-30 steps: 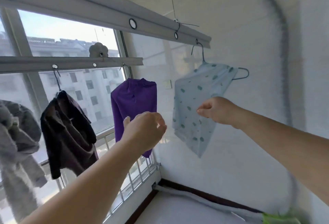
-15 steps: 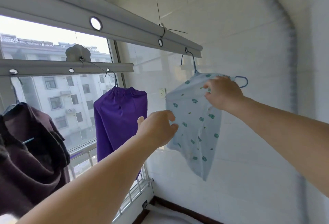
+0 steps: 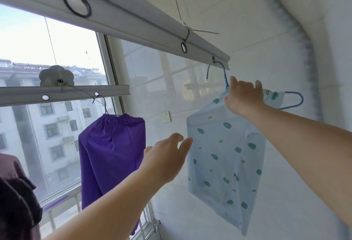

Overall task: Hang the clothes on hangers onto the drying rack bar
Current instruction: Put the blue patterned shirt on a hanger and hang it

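Observation:
A light blue patterned garment hangs on a blue hanger whose hook sits in a hole near the right end of the near rack bar. My right hand rests on top of the garment at the hanger's neck, fingers spread over the cloth. My left hand is open just left of the garment's lower edge, fingertips close to the fabric. A purple garment hangs from the far rack bar by the window.
A dark maroon garment hangs at the lower left. The window with a railing is on the left, and a tiled wall lies straight ahead. A wall socket sits between the garments; a pipe runs down the right wall.
My right hand rose from the garment's middle to its top at the hanger. My left hand opened and moved toward the garment's left edge. The view swung closer and to the right.

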Action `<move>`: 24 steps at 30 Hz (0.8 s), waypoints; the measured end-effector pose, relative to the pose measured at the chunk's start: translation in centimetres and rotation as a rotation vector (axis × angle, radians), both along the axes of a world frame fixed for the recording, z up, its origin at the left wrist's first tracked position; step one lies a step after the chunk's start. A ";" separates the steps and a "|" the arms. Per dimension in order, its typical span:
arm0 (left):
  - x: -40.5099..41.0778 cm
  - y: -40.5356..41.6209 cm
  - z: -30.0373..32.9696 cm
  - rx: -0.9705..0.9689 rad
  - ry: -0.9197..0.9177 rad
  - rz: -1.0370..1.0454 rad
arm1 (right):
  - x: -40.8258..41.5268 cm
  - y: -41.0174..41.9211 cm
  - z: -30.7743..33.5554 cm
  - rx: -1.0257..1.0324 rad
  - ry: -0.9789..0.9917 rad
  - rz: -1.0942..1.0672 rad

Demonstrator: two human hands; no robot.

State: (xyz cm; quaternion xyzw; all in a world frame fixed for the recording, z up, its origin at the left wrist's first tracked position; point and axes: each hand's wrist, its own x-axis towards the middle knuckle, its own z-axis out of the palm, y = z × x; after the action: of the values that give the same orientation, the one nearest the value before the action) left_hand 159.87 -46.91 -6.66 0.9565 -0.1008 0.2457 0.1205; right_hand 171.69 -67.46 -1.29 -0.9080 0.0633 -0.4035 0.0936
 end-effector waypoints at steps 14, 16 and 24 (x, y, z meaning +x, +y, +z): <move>3.0 -3.5 0.7 -0.195 0.010 -0.149 | -0.2 -4.1 1.7 0.329 -0.187 0.195; 2.9 -3.4 0.9 -0.193 0.005 -0.157 | -0.3 -4.2 1.6 0.354 -0.250 0.219; 2.0 -1.5 0.4 -0.196 -0.054 -0.084 | -3.8 -3.2 -3.6 0.474 -0.108 0.508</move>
State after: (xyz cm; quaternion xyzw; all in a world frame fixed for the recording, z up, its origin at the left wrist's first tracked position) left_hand 161.85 -48.39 -6.28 0.9281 -0.1196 0.2750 0.2207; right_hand 167.91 -70.71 -4.84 -0.8252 -0.0779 -0.3888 0.4023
